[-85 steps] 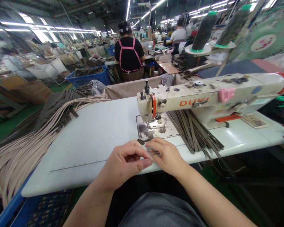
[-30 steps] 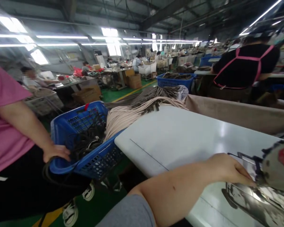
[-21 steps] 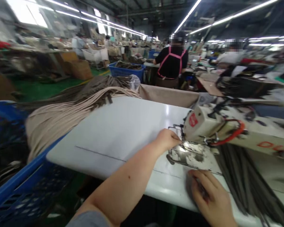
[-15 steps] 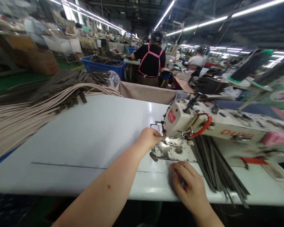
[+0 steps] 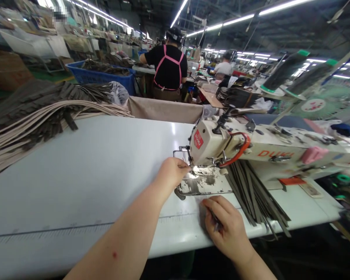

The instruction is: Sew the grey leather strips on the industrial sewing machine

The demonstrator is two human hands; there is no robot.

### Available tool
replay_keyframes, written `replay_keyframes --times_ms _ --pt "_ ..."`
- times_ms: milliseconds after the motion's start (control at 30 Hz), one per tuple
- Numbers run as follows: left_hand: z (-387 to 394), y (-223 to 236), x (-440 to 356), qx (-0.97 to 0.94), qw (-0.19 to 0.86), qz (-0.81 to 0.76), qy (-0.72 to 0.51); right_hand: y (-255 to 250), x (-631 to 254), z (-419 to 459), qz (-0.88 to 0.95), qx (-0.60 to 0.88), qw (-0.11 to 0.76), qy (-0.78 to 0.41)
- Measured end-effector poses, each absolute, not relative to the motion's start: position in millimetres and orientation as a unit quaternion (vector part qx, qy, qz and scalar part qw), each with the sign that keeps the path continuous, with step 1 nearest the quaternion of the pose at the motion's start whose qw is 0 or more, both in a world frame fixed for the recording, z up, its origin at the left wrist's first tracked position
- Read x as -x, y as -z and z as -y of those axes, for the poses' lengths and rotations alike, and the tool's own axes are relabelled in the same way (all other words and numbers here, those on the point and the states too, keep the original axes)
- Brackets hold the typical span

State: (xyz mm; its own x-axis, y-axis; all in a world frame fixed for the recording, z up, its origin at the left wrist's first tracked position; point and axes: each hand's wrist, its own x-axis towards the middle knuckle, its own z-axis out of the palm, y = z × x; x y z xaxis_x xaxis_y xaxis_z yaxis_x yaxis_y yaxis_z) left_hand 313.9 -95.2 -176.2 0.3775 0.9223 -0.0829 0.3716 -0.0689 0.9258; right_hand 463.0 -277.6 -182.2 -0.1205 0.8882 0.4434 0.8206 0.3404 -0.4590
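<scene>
The left hand (image 5: 172,172) reaches to the needle area of the white sewing machine with orange lettering (image 5: 259,144); its grip is a closed pinch, and whether anything lies between the fingertips cannot be told. The right hand (image 5: 226,223) rests near the front edge of the white, smooth tabletop (image 5: 105,175), its grip curled around a small dark object (image 5: 216,222), mostly hidden by the fingers. Just right of that hand, a fanned bundle of flat grey-brown strips (image 5: 255,190) runs from under the machine's arm past the front edge. Long beige cords (image 5: 46,120) and a dark grey heap of strips (image 5: 37,101) lie along the far left edge.
</scene>
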Motion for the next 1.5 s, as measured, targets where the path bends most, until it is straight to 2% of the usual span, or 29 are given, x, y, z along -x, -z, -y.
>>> replay_keyframes --times_ms 433,800,1233,1500 --pt "100.9 164.9 -313.0 -0.678 0.451 -0.520 -0.258 188.1 -466.4 281.7 0.738 0.576 0.344 -0.070" --pt "97.8 184.5 -312.6 -0.634 0.505 -0.499 -0.307 188.6 -467.9 282.6 0.725 0.586 0.348 -0.101" --pt "100.4 183.4 -314.5 -0.623 0.490 -0.515 -0.325 185.9 -467.6 284.0 0.728 0.606 0.305 -0.099" --pt "103.8 181.5 -315.4 -0.615 0.500 -0.513 -0.330 187.7 -468.9 284.2 0.729 0.599 0.316 -0.096"
